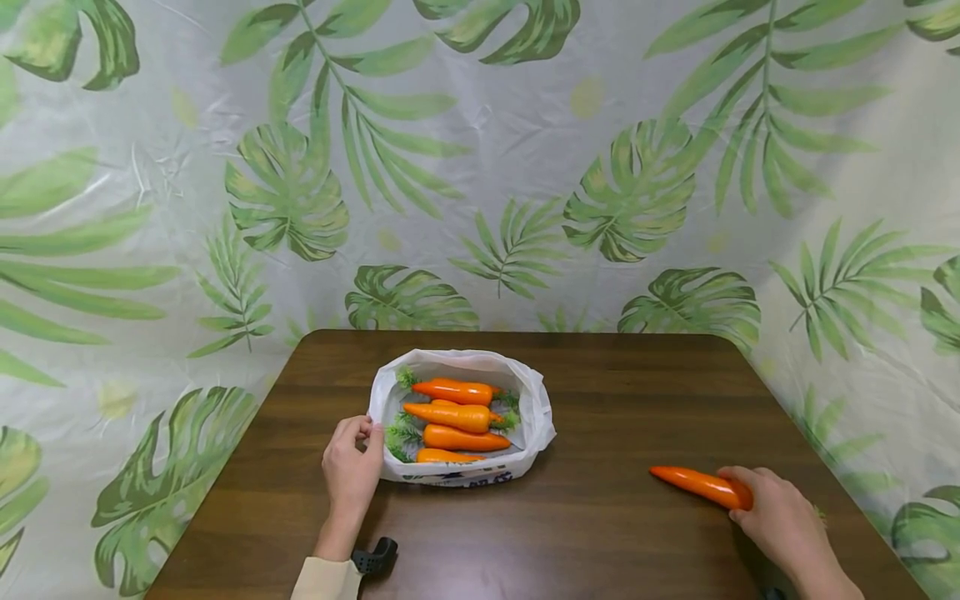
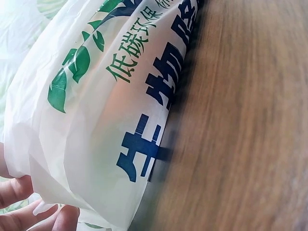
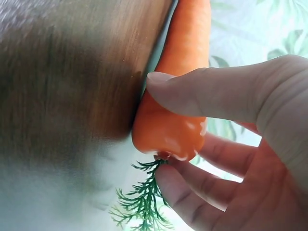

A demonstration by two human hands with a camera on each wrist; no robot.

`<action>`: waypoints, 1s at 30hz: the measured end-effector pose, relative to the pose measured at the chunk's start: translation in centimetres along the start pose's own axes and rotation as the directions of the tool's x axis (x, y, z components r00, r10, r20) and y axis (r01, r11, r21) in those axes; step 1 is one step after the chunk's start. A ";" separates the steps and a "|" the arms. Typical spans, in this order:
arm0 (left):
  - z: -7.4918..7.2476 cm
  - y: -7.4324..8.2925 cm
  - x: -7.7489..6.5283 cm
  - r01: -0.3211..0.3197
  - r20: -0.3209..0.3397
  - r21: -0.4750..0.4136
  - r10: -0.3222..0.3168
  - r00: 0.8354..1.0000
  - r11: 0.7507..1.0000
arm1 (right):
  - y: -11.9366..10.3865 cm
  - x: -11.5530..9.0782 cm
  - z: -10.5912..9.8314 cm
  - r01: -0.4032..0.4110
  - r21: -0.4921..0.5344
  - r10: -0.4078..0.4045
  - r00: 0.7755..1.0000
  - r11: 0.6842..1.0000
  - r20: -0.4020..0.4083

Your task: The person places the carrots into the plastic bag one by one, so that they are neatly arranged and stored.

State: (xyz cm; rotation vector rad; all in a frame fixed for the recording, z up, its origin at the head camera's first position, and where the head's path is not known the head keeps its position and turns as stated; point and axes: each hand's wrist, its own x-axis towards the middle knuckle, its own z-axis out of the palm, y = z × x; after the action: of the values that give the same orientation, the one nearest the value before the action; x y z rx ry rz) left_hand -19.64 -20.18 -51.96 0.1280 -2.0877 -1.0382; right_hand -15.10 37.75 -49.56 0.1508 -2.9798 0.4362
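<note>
A white plastic bag [image 1: 542, 417] stands with its mouth spread wide on the table, several orange carrots [image 1: 453, 417] with green tops lying inside it. My left hand [image 1: 351, 468] pinches the bag's left rim between thumb and fingers. In the left wrist view the bag's printed side [image 2: 96, 144] fills much of the picture, with the fingers [image 2: 14, 190] at its edge. Over at the right of the table, my right hand [image 1: 783, 517] grips another carrot [image 1: 693, 483] by its thick end, tip pointing left. The right wrist view shows the thumb across this carrot [image 3: 185, 43], its green top [image 3: 144, 197] hanging below.
The dark wooden table [image 1: 600, 533] extends between the bag and my right hand. Behind it hangs a pale curtain [image 1: 517, 167] printed with green leaves. A black band [image 1: 377, 556] sits at my left wrist beside the cream sleeve [image 1: 326, 579].
</note>
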 end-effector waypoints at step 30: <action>-0.1 0.0 0.0 0.017 0.010 0.004 -0.017 1.000 1.000 | -1.1 0.4 -0.4 0.003 -0.040 -0.002 1.000 0.999 0.018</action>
State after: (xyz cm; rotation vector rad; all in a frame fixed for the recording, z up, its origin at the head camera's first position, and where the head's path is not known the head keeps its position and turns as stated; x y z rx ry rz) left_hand -19.57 -20.24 -51.93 0.1438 -2.1011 -1.0467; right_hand -15.30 36.74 -48.81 0.1556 -3.0034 0.3761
